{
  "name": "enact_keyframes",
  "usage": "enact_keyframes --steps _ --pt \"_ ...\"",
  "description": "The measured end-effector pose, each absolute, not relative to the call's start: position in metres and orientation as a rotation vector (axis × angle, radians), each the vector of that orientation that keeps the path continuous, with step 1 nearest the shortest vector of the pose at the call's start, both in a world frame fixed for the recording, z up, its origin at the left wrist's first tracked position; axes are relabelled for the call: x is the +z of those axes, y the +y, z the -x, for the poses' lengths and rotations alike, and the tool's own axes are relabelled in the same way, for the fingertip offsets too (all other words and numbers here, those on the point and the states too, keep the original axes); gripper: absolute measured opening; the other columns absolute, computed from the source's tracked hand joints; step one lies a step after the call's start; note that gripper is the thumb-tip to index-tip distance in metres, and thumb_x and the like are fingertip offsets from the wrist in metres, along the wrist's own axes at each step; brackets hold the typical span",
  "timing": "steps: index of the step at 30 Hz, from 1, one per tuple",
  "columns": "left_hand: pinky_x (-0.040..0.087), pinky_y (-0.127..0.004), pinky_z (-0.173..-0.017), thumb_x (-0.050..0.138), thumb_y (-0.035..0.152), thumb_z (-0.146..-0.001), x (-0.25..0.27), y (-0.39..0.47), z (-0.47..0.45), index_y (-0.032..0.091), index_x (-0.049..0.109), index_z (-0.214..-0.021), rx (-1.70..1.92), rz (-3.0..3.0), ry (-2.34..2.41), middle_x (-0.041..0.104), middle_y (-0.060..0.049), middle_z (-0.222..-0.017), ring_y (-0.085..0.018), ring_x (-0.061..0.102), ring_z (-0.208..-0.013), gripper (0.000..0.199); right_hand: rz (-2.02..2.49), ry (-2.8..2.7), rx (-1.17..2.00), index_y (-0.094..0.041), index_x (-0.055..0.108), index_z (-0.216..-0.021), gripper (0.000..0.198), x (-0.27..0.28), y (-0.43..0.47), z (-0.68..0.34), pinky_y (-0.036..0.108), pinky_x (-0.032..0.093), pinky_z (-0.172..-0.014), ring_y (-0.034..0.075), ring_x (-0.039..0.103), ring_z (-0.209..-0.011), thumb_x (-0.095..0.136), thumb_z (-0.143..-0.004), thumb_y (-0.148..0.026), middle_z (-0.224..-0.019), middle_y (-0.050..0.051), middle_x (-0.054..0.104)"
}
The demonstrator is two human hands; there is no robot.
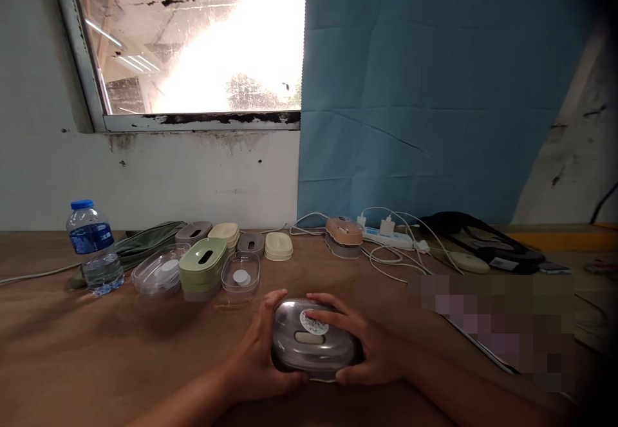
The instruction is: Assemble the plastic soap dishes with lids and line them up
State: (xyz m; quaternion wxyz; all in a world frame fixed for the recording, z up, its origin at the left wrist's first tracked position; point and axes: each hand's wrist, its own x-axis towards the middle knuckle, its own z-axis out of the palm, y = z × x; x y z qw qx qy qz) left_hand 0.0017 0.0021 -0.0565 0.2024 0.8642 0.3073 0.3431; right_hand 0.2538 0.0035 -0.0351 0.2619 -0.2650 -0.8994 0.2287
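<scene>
Close in front of me on the table stands a rounded box (290, 343) with a glossy, see-through lid. Through the lid an oval pale slot shows, and a round white printed sticker is on top. My left hand (263, 356) curves around its left side, thumb along the lower front edge. From the right, my right hand (367, 343) grips it, with fingers over the top near the sticker and the thumb at the front. Past the hands are a green slotted box (203, 266), clear lids (241, 265) with white round stickers, and small grey and cream boxes (279, 246).
A water bottle (94, 250) stands at the left beside a dark green pouch (145, 246). An orange-and-grey box (344, 237) sits near a white power strip (389, 237) with loose cables. At the right lie a black strapped item (487, 246) and a blurred-out area.
</scene>
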Motion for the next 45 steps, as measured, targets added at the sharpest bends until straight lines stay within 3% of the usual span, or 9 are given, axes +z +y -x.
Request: enact_keyframes --steps 5,8,12,14,17,21,30,36,45 --pt "0.043 -0.043 -0.091 0.078 0.028 -0.053 -0.059 0.008 -0.011 0.027 0.002 -0.13 0.972 -2.162 0.854 0.042 -0.013 -0.119 -0.024 0.049 -0.107 0.108 0.716 -2.235 0.65 -0.023 0.04 -0.132 0.071 -0.037 0.007 -0.258 0.045 0.025 -0.103 0.03 0.029 -0.128 0.055 -0.073 -0.06 -0.138 0.013 0.033" --pt "0.041 -0.048 -0.092 0.08 0.035 -0.051 -0.059 0.01 -0.007 0.027 -0.001 -0.13 1.053 -2.252 0.793 0.031 -0.019 -0.129 -0.03 0.044 -0.114 0.114 0.701 -1.978 0.726 -0.025 0.042 -0.129 0.071 -0.041 0.012 -0.261 0.044 0.034 -0.098 0.03 0.039 -0.122 0.055 -0.07 -0.063 -0.134 0.011 0.04" --pt "0.029 -0.052 -0.101 0.068 0.038 -0.067 -0.051 0.009 0.007 0.024 0.009 -0.132 1.206 -2.62 0.723 0.017 -0.019 -0.139 -0.034 0.02 -0.131 0.089 0.761 -1.554 0.826 -0.02 0.06 -0.099 0.053 -0.042 0.019 -0.264 0.034 0.05 -0.064 0.022 0.061 -0.07 0.053 -0.07 -0.064 -0.079 0.006 0.064" --pt "0.028 -0.048 -0.102 0.06 0.031 -0.075 -0.047 0.007 0.015 0.025 0.017 -0.132 1.27 -2.811 0.747 0.027 -0.016 -0.136 -0.03 0.026 -0.129 0.071 0.852 -1.413 0.834 -0.019 0.058 -0.075 0.039 -0.039 0.021 -0.264 0.026 0.044 -0.044 0.014 0.052 -0.045 0.052 -0.074 -0.058 -0.057 0.0 0.056" --pt "0.027 -0.043 -0.103 0.056 0.027 -0.079 -0.045 0.005 0.022 0.029 0.034 -0.127 1.219 -3.082 0.749 0.046 -0.009 -0.129 -0.026 0.04 -0.122 0.053 0.974 -1.347 0.932 -0.02 0.051 -0.081 0.028 -0.031 0.022 -0.26 0.019 0.03 -0.03 0.007 0.04 -0.032 0.058 -0.074 -0.046 -0.057 -0.004 0.055" --pt "0.026 -0.035 -0.104 0.047 0.015 -0.085 -0.043 0.002 0.022 0.038 0.04 -0.125 0.989 -3.183 0.675 0.056 0.003 -0.124 -0.018 0.046 -0.119 0.047 0.976 -1.357 1.142 -0.023 0.039 -0.104 0.044 -0.028 0.019 -0.247 0.015 0.027 -0.031 0.006 0.041 -0.034 0.062 -0.07 -0.037 -0.058 -0.007 0.057" --pt "0.026 -0.03 -0.1 0.04 0.012 -0.089 -0.032 0.013 0.028 0.028 0.051 -0.117 1.025 -3.42 0.466 0.067 0.001 -0.102 -0.014 0.052 -0.11 0.034 0.846 -1.353 1.23 -0.021 0.042 -0.099 0.034 -0.029 0.014 -0.243 0.021 0.037 -0.044 0.009 0.05 -0.051 0.056 -0.074 -0.04 -0.081 0.001 0.058" --pt "0.024 -0.031 -0.095 0.04 0.017 -0.091 -0.032 0.041 0.047 0.022 0.059 -0.102 1.387 -3.264 1.029 0.067 0.0 -0.094 -0.014 0.054 -0.099 0.023 0.959 -1.575 0.968 -0.019 0.053 -0.084 0.02 -0.043 0.024 -0.255 0.026 0.039 -0.06 0.014 0.049 -0.066 0.054 -0.076 -0.037 -0.077 0.001 0.057" --pt "0.03 -0.036 -0.089 0.042 0.01 -0.086 -0.043 0.064 0.062 0.022 0.059 -0.103 0.959 -3.2 1.611 0.065 -0.004 -0.097 -0.019 0.056 -0.092 0.027 1.011 -1.852 0.831 -0.018 0.057 -0.076 0.022 -0.047 0.027 -0.257 0.028 0.039 -0.063 0.016 0.048 -0.067 0.052 -0.079 -0.039 -0.072 0.0 0.054"
